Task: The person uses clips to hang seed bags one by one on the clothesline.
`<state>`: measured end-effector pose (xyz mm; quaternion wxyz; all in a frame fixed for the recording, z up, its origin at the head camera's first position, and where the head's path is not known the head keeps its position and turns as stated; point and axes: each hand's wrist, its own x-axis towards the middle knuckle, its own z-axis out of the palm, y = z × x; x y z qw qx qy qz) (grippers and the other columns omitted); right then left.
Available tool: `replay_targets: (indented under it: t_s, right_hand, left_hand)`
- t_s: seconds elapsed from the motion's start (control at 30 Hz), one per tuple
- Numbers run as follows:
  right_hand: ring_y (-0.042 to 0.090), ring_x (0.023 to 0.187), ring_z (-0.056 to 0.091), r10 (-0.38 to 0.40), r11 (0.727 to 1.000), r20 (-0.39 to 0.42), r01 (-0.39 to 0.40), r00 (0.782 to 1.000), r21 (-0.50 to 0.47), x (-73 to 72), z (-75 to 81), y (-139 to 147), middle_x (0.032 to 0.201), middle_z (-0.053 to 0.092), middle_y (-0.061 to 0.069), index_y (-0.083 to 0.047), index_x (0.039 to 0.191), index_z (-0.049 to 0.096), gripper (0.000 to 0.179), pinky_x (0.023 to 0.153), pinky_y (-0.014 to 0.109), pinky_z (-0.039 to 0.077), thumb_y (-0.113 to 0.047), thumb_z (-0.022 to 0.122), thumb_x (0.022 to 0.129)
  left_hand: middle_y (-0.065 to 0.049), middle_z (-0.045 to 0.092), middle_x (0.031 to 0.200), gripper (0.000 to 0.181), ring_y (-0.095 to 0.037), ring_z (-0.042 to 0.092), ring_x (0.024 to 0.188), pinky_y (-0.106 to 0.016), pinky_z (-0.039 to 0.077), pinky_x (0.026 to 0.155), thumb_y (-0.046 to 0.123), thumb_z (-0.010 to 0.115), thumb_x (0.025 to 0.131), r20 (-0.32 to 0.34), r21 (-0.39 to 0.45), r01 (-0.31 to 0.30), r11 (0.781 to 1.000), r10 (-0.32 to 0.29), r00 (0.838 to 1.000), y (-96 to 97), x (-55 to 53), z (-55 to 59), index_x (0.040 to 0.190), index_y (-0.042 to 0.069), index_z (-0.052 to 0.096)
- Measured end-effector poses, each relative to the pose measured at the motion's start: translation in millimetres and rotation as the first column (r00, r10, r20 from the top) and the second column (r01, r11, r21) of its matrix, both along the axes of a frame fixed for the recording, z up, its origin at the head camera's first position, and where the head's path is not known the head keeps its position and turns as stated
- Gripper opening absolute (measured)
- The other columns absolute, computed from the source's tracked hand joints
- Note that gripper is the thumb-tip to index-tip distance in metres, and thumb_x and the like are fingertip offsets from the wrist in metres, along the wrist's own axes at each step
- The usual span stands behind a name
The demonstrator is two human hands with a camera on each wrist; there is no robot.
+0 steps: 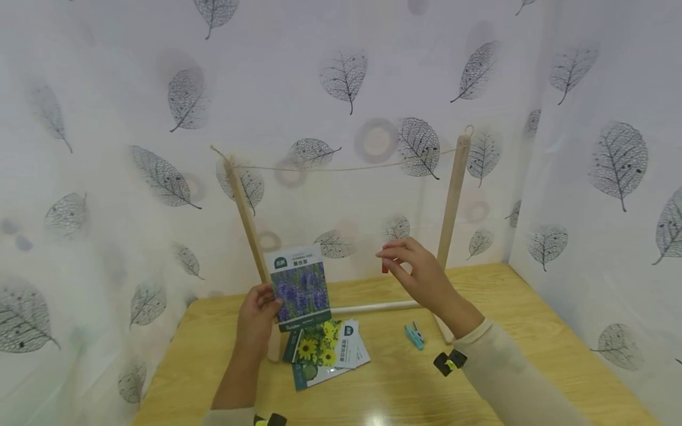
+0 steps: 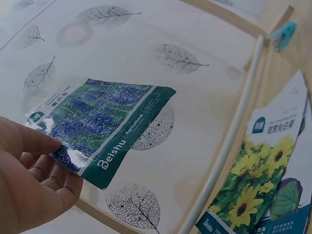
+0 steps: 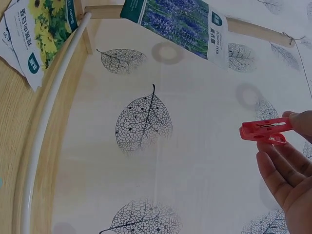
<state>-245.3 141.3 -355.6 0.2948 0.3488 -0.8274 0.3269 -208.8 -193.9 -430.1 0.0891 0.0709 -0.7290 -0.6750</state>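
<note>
Left hand (image 1: 258,319) pinching the lavender seed packet (image 1: 300,287) by its lower left edge, held upright above the table (image 1: 533,343), in front of the left wooden post (image 1: 246,219). Right hand (image 1: 421,273) pinching a red clothespin (image 3: 265,130) at fingertips, raised below the string (image 1: 346,168) strung between 2 posts. Risks, as a judgement: packet drooping or slipping from so small a pinch; slack string swaying away from the clip; pin popping loose. No containers visible; sunflower seed packets (image 1: 322,354) lying flat on the table, teal clothespin (image 1: 414,335) near them.
</note>
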Motion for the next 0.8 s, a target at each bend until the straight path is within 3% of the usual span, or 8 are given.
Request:
replay_targets:
  t_s: [0.27,0.57,0.8]
  right_hand:
    - [0.013,0.108,0.06,0.033,0.999,0.059,-0.032,0.998,-0.022,-2.6,9.3,-3,0.119,0.062,-0.001,-0.016,0.113,0.07,0.02,0.089,0.033,0.053,-0.017,0.065,0.093]
    - [0.012,0.094,0.062,0.094,0.994,-0.002,-0.094,0.996,-0.056,-4.2,22.3,-9,0.113,0.063,0.002,-0.014,0.109,0.07,0.02,0.08,0.034,0.056,-0.01,0.069,0.089]
    - [0.008,0.093,0.06,0.127,0.99,-0.023,-0.128,0.992,-0.051,-5.0,37.3,-11,0.109,0.062,-0.001,-0.016,0.105,0.071,0.018,0.076,0.027,0.056,-0.009,0.07,0.088]
  left_hand:
    - [-0.009,0.053,0.123,0.035,-0.01,0.055,0.106,-0.019,0.051,0.086,0.007,0.052,0.098,-0.013,0.028,0.022,0.999,-0.021,1.0,-4.6,3.7,4.3,0.132,0.007,0.045]
    - [-0.006,0.053,0.118,0.033,-0.011,0.055,0.104,-0.019,0.052,0.083,0.008,0.053,0.096,-0.024,0.039,0.007,0.999,-0.006,1.0,-4.0,2.9,2.4,0.129,0.007,0.047]
    - [-0.007,0.056,0.117,0.032,-0.011,0.057,0.103,-0.019,0.053,0.086,0.005,0.054,0.095,-0.037,0.044,0.004,0.999,-0.002,0.999,-2.4,4.2,1.7,0.126,0.007,0.048]
